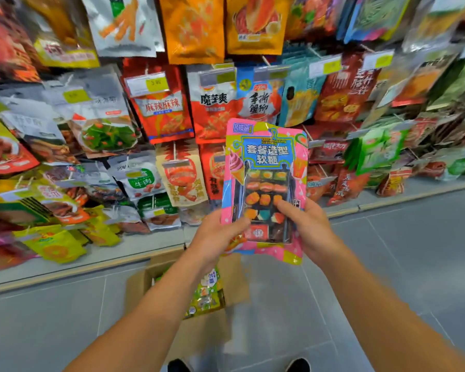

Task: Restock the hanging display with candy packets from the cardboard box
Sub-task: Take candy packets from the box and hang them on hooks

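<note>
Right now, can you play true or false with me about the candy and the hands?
1. Both hands hold the pink candy packet. True: the left hand and right hand grip its lower edges.
2. The packet hangs on a hook. False: it is held in front of the display.
3. The cardboard box sits on the floor below the hands. True.
4. The box is closed. False: it is open, with packets showing inside.

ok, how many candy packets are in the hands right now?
1: a pink candy packet, gripped at its lower edge by left hand and right hand. Any behind it would be hidden.
</note>
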`<state>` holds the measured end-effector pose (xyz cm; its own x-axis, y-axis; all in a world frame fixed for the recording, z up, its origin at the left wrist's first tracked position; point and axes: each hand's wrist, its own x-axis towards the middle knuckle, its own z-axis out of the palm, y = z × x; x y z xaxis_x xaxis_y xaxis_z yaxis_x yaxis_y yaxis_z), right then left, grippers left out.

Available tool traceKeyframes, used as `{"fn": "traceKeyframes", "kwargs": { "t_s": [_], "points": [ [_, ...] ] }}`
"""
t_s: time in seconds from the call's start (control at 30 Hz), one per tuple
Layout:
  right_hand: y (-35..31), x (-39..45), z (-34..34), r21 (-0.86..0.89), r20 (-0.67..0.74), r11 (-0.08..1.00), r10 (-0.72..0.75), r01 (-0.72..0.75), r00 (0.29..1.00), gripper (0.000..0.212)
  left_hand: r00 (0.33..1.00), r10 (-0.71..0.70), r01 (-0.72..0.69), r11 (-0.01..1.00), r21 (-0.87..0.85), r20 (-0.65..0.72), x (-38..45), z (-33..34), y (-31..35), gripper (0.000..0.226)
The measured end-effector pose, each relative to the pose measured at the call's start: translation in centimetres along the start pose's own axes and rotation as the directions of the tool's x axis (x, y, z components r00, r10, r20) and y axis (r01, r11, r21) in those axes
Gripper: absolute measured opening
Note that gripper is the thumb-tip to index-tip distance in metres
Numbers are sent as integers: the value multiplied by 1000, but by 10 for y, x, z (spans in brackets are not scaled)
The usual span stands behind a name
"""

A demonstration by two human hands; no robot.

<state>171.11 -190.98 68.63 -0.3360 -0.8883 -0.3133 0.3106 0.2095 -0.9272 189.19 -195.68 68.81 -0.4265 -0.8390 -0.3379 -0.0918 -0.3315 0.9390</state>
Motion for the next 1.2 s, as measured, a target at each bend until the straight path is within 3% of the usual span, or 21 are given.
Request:
{"fn": "traceKeyframes", "kwargs": {
  "t_s": [0.23, 0.43, 0.67, 0.83, 0.97, 1.1, 1.2],
  "points": [
    [-97, 30, -110, -98, 14, 983, -152, 153, 988, 19, 989, 149, -149, 988, -48, -6, 29, 132, 62, 19],
    [-185, 60, -151, -104, 63, 953, -281, 286, 958, 19, 971, 234, -235, 972, -24, -59, 71, 187, 134, 19],
    [-299, 107, -148, -158, 119, 845, -498, 511, 859, 15, 906, 408, -411, 912, -3, -109, 129, 209, 241, 19],
    [-384, 150, -125, -182, 125, 770, -599, 612, 791, 41, 829, 547, -550, 835, 7, -113, 163, 210, 322, 16],
    [-449, 179, -109, -171, 173, 719, -651, 673, 739, 14, 764, 632, -636, 772, 13, -133, 186, 206, 387, 10],
    [-496, 201, -100, -166, 205, 675, -690, 719, 695, 6, 712, 692, -694, 719, 26, -121, 209, 200, 435, 12],
    [-516, 225, -99, -216, 229, 667, -675, 713, 701, 30, 694, 709, -706, 704, 74, -126, 222, 196, 455, 14]
  ]
}}
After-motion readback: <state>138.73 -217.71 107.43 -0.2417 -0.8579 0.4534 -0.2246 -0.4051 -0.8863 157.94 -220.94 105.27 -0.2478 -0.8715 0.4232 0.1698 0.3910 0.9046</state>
